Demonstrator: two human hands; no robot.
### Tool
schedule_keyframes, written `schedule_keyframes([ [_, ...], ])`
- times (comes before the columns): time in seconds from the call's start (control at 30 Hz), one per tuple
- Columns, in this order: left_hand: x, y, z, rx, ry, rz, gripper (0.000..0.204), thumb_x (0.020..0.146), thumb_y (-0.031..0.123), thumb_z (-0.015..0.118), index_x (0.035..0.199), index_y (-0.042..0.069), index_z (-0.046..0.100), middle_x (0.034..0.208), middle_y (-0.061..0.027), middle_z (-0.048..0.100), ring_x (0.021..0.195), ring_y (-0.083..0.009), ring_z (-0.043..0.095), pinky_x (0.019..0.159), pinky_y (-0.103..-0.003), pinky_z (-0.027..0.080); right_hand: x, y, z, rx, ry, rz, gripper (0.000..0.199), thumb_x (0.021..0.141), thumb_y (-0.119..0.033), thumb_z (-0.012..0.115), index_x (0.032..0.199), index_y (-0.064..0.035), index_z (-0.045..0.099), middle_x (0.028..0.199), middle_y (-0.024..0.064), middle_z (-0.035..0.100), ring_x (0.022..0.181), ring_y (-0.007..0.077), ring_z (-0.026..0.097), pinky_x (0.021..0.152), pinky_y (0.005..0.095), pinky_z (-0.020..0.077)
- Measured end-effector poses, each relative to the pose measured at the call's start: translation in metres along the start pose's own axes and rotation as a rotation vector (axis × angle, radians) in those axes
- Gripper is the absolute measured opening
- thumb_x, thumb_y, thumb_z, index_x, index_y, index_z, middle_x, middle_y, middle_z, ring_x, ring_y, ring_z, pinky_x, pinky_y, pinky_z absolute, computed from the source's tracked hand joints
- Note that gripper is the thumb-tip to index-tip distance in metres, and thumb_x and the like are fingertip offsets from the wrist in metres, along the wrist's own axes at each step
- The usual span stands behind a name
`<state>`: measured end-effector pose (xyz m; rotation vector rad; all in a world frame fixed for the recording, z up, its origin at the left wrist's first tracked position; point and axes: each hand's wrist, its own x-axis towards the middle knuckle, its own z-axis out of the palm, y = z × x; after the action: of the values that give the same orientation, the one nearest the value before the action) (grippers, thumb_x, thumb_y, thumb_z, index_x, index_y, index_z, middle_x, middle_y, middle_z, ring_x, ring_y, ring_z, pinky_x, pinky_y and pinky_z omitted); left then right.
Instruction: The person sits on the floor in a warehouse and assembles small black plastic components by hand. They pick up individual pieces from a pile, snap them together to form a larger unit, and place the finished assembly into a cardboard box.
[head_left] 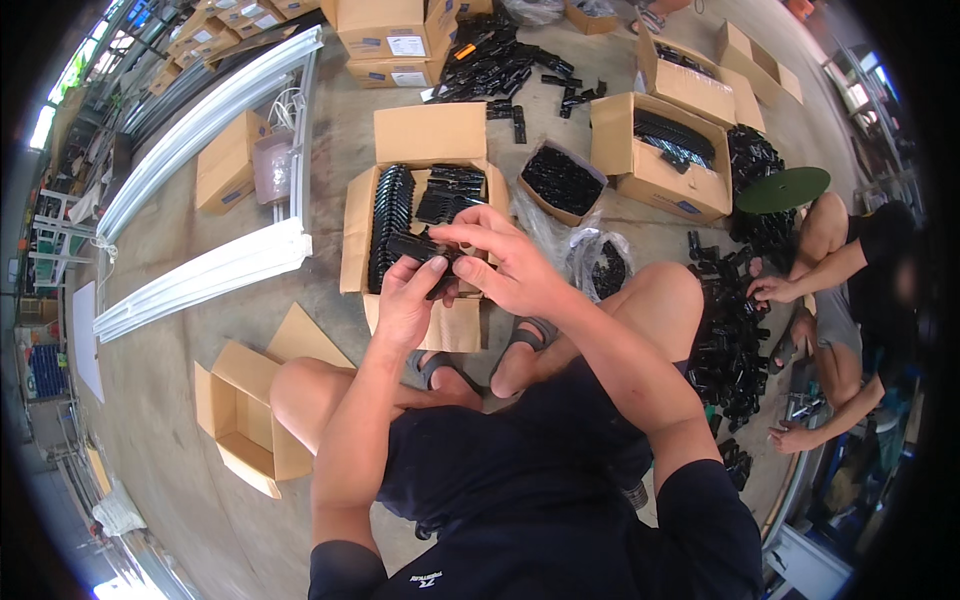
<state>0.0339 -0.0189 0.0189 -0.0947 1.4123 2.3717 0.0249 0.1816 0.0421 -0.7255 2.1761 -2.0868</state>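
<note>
My left hand (pixel 405 305) holds a black T-shaped pipe-like fitting (pixel 412 246), thumb on top and fingers curled beneath. At the fitting's right end, my right hand (pixel 505 265) has its thumb and fingers closed around it; the exact contact is partly hidden. Both hands are above the near side of an open cardboard box (pixel 428 135). Inside the box, a row of similar black fittings (pixel 390 215) stands stacked along the left, and more black fittings (pixel 450 190) lie on the right.
A small box of black pieces (pixel 563 180) and a clear plastic bag (pixel 605 262) lie to the right. Another open box (pixel 690 195) holds fittings. Loose black parts (pixel 735 340) are heaped beside a seated person (pixel 840 270). An opened carton (pixel 245 415) and white rails (pixel 205 275) lie left.
</note>
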Motion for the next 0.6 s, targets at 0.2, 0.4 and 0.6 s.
schedule_keyframes([
  [0.2,0.000,-0.002,0.004,0.014,-0.056,0.007,0.025,0.100,0.014,0.065,0.120,0.000,0.067,0.100,-0.0079,0.070,0.074,-0.0155,0.064,0.063,-0.029,0.051,0.000,0.016,-0.008,0.024,0.136,-0.084,0.043,0.107,-0.041,0.052,0.116,-0.0041,0.072,0.116,0.0122,0.055,0.109,0.0237,0.056,0.095,0.0345,0.0467],
  [0.4,0.002,0.002,0.007,0.003,-0.037,-0.004,0.025,0.099,0.014,0.066,0.120,0.001,0.067,0.099,-0.0075,0.071,0.074,-0.0146,0.064,0.062,-0.028,0.051,-0.006,0.011,-0.031,-0.171,0.115,-0.117,0.041,0.106,-0.036,0.053,0.098,-0.0030,0.075,0.106,0.0091,0.063,0.102,0.0260,0.060,0.092,0.0368,0.0478],
  [0.6,0.001,-0.004,0.009,0.048,-0.018,-0.002,0.022,0.098,0.013,0.067,0.117,0.002,0.068,0.096,-0.0056,0.071,0.076,-0.0130,0.065,0.063,-0.027,0.050,-0.002,-0.005,-0.019,0.042,0.031,0.114,0.025,0.092,-0.013,0.073,0.115,-0.0020,0.071,0.103,0.0112,0.065,0.083,0.0210,0.067,0.072,0.0315,0.0538],
])
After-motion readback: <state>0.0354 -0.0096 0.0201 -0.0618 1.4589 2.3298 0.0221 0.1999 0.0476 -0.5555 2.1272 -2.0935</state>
